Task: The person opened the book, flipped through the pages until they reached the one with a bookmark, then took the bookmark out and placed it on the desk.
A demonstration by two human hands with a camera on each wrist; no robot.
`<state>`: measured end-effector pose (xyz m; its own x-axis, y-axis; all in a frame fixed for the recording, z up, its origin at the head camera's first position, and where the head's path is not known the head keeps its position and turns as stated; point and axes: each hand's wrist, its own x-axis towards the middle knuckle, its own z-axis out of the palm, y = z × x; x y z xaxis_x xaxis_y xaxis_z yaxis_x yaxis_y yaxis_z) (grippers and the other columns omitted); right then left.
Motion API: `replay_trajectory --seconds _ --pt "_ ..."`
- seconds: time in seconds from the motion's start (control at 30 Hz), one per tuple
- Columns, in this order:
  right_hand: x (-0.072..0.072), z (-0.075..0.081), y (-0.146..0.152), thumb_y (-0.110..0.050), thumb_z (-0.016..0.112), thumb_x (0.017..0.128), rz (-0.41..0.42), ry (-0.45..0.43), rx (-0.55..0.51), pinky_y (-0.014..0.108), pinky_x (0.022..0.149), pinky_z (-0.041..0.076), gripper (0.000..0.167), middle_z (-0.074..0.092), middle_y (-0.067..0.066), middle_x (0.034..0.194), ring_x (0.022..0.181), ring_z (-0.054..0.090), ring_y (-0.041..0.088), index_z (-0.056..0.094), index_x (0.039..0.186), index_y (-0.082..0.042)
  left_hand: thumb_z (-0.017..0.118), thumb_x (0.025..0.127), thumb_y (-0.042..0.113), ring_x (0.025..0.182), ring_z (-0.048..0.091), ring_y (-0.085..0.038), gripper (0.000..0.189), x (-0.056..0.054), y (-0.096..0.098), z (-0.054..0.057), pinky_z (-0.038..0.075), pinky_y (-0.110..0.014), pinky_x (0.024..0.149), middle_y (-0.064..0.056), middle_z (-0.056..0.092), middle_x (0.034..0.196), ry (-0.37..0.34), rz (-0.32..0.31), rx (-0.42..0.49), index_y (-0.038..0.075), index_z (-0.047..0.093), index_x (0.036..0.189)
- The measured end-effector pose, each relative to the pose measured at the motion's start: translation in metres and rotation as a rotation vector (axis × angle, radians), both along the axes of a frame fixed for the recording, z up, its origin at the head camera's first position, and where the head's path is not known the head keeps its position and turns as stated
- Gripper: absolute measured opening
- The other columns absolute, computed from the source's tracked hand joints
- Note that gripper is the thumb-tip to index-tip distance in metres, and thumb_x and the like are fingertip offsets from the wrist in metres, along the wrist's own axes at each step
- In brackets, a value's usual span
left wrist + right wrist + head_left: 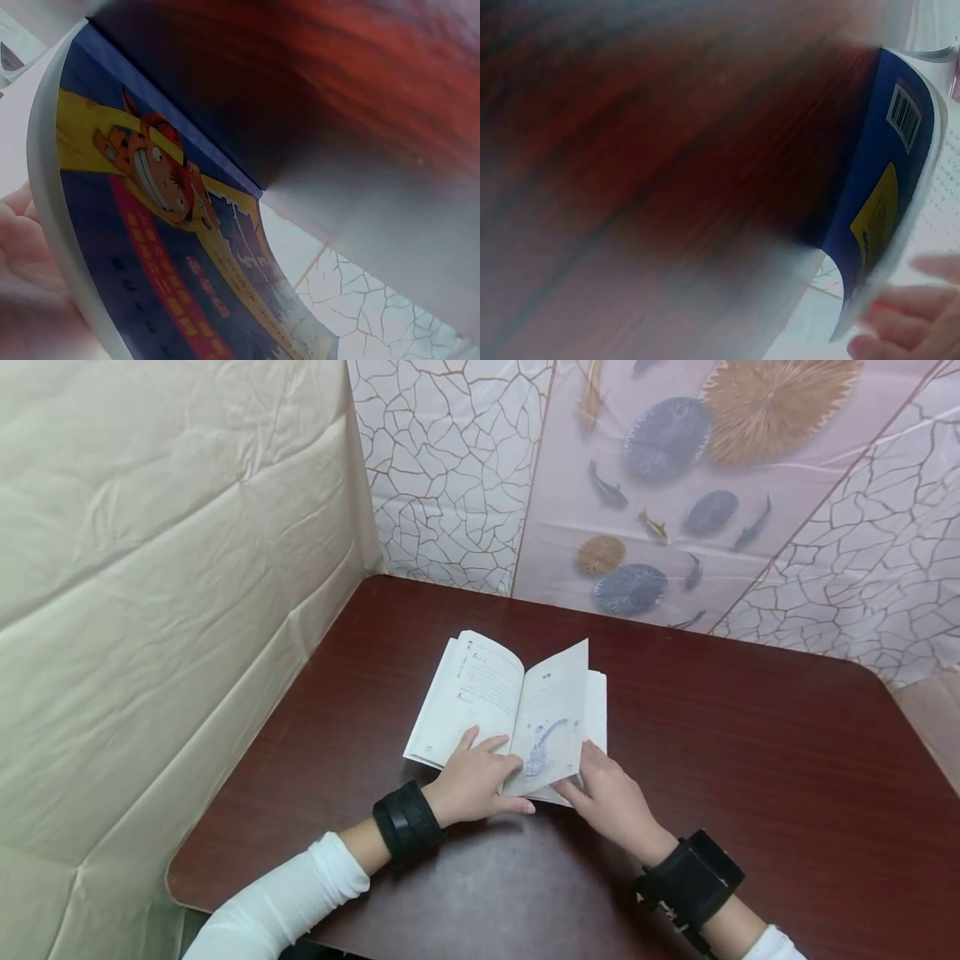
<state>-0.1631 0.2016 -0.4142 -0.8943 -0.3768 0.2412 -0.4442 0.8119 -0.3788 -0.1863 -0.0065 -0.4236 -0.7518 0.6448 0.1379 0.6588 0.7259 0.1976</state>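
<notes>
An open book (483, 693) lies on the table, a single page (555, 710) with a bluish drawing lifted from its right half. My left hand (476, 781) rests across the lower inner part of the pages, fingers spread, thumb below the bottom edge. My right hand (611, 793) pinches the lifted page near its lower right corner. From the left wrist, the blue front cover (176, 202) shows a cartoon figure, with part of the left hand (34, 277) beyond it. The right wrist view has the blue back cover (904, 116) with a barcode, beside the right fingers (911, 322).
The dark red-brown wooden table (750, 760) extends around the book. A cream quilted covering (187, 568) hangs along the left side. Patterned sheeting (457, 468) stands behind the far edge. Black bands (408, 822) are strapped on both wrists.
</notes>
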Motion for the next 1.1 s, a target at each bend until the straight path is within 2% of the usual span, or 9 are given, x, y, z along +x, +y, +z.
replay_trajectory --seconds 0.17,0.27,0.4,0.53,0.67,0.77,0.9,1.0,1.1 --pt "0.001 -0.003 0.001 -0.038 0.068 0.074 0.099 0.033 0.042 0.035 0.080 0.046 0.059 0.042 0.006 0.131 0.112 0.049 0.019 0.047 0.126 -0.019 0.055 0.073 0.060 0.123 0.040 -0.019 0.070 0.002 0.000 0.000 0.020 -0.054 0.100 0.001 0.058 0.117 -0.032 0.036 0.016 0.013 0.043 0.124" --pt "0.001 -0.004 0.001 -0.038 0.072 0.068 0.115 0.064 0.118 0.040 0.084 0.044 0.065 0.041 0.011 0.134 0.117 0.046 0.025 0.049 0.124 -0.014 0.056 0.079 0.051 0.124 0.039 -0.018 0.077 0.003 0.000 0.000 0.020 -0.058 0.098 -0.003 0.050 0.128 -0.089 0.051 0.056 0.011 0.026 0.138" --pt "0.003 -0.004 0.001 -0.039 0.074 0.065 0.101 0.122 0.234 0.047 0.085 0.043 0.065 0.048 0.025 0.125 0.116 0.046 0.036 0.056 0.117 -0.004 0.051 0.086 0.033 0.128 0.034 -0.014 0.071 0.003 -0.001 0.001 0.022 -0.057 0.098 -0.004 0.038 0.139 -0.139 0.060 0.150 0.011 0.013 0.142" --pt "0.005 -0.004 0.002 -0.039 0.073 0.066 0.079 0.106 0.284 0.047 0.082 0.044 0.065 0.051 0.028 0.118 0.111 0.050 0.038 0.056 0.116 0.000 0.048 0.083 0.011 0.129 0.032 -0.015 0.069 -0.001 -0.007 0.004 0.029 -0.043 0.102 -0.010 0.030 0.143 -0.085 0.087 0.323 0.004 0.012 0.142" --pt "0.007 -0.004 0.005 -0.036 0.072 0.068 0.072 0.054 0.281 0.046 0.080 0.046 0.063 0.051 0.029 0.119 0.107 0.053 0.038 0.055 0.117 -0.001 0.050 0.074 -0.005 0.125 0.038 -0.022 0.077 -0.003 -0.012 0.007 0.037 -0.033 0.097 -0.015 0.031 0.141 0.027 0.195 0.442 0.000 0.013 0.141" --pt "0.007 -0.005 0.007 -0.034 0.072 0.069 0.078 0.035 0.269 0.043 0.078 0.048 0.060 0.052 0.028 0.118 0.104 0.056 0.036 0.056 0.117 -0.002 0.053 0.070 -0.009 0.121 0.041 -0.027 0.080 -0.003 -0.013 0.007 0.048 -0.034 0.078 -0.017 0.029 0.141 0.087 0.282 0.405 0.003 0.017 0.140" --pt "0.005 -0.005 0.008 -0.032 0.070 0.072 0.091 0.040 0.265 0.041 0.074 0.049 0.054 0.054 0.027 0.117 0.101 0.058 0.033 0.057 0.116 -0.003 0.059 0.065 -0.008 0.120 0.038 -0.033 0.075 -0.004 -0.016 0.005 0.048 -0.037 0.064 -0.022 0.025 0.141 0.182 0.333 0.273 0.007 0.034 0.135" --pt "0.005 -0.004 0.008 -0.030 0.069 0.074 0.098 0.058 0.269 0.040 0.074 0.050 0.051 0.055 0.026 0.115 0.099 0.059 0.032 0.058 0.115 -0.002 0.063 0.064 -0.003 0.123 0.033 -0.036 0.063 -0.005 -0.019 0.005 0.042 -0.046 0.077 -0.022 0.027 0.140 0.277 0.367 0.183 0.011 0.048 0.124" --pt "0.006 -0.004 0.008 -0.023 0.069 0.075 0.106 0.071 0.270 0.039 0.074 0.050 0.046 0.055 0.026 0.115 0.100 0.059 0.031 0.058 0.115 -0.002 0.066 0.065 0.001 0.128 0.026 -0.037 0.054 -0.007 -0.021 0.006 0.032 -0.054 0.089 -0.019 0.028 0.141 0.304 0.377 0.127 0.014 0.056 0.117"
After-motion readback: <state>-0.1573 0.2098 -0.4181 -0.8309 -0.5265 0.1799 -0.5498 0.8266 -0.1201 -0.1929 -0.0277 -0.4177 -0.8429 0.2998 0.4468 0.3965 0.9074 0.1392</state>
